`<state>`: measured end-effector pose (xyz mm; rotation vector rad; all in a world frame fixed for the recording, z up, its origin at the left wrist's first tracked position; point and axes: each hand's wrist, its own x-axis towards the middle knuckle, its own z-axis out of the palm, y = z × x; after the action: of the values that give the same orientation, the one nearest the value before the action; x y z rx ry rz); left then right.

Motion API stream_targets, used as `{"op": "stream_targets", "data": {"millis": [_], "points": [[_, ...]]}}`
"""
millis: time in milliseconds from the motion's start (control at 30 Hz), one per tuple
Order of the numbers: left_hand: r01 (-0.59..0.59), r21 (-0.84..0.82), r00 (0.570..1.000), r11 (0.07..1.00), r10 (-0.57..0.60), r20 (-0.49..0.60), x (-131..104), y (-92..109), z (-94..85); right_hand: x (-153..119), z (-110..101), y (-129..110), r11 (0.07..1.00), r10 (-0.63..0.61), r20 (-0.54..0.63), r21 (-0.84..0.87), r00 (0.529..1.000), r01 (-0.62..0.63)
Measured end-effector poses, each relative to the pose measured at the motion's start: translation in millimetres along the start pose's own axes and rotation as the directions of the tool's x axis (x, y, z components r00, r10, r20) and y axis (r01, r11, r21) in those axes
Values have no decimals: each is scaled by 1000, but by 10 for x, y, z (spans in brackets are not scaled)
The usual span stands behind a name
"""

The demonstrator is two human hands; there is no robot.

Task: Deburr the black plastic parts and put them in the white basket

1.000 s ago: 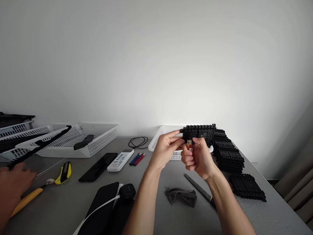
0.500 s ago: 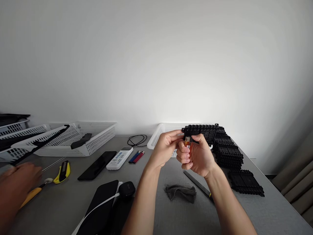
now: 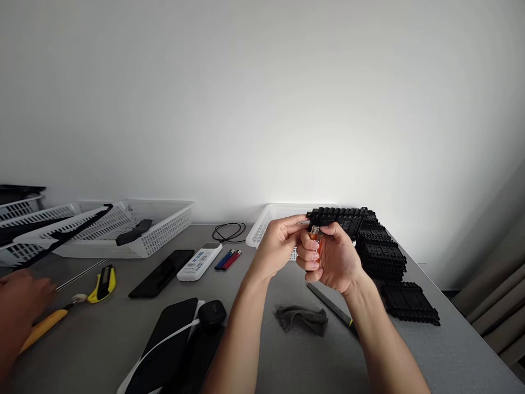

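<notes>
Both hands are raised over the desk, close together. Between the fingers of my left hand (image 3: pixel 274 249) is the left end of a black ribbed plastic panel (image 3: pixel 344 220), held up and tilted. My right hand (image 3: pixel 331 257) is closed around an orange lighter (image 3: pixel 315 234), its metal top just below the panel's lower left edge and its thumb by the top. I cannot make out a flame. Beneath the hands, a crumpled dark grey cloth (image 3: pixel 302 319) lies beside a flat file (image 3: pixel 332 306) with a yellow mark near its handle end.
Stacked black panels (image 3: pixel 383 257) stand at the right, one single panel (image 3: pixel 410 302) nearer me. A white basket (image 3: pixel 262 221) sits behind my hands. Left are two lighters (image 3: pixel 228 260), a white power bank (image 3: pixel 200 261), a phone (image 3: pixel 162 273), a yellow cutter (image 3: pixel 102 284) and another person's hand (image 3: pixel 24 298).
My hands keep hold of the panel and the lighter, with the lighter slightly higher against the panel's edge. The other person's hand has shifted left. The view has moved slightly.
</notes>
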<state>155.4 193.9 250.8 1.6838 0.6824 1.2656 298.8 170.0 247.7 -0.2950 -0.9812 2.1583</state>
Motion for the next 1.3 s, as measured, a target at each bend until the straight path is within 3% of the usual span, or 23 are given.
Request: {"op": "stream_targets", "data": {"millis": [467,700,1033,1300], "points": [[57,-132,996,990,-65,-54,-23,-6,-44,-64,-71,-72,998,-48,-102,38,994,52],[67,-100,984,993,-83,-160,-43,-48,-164,-124,-96,-134,994,-101,-154,35,983,108],[52,-75,976,996,-67,-209,-86,-83,-283,-248,-187,-245,974,-211,-228,29,951,223],[42,-82,970,996,-61,-236,-89,-71,-288,-271,-212,-267,970,-239,-245,-16,940,243]]}}
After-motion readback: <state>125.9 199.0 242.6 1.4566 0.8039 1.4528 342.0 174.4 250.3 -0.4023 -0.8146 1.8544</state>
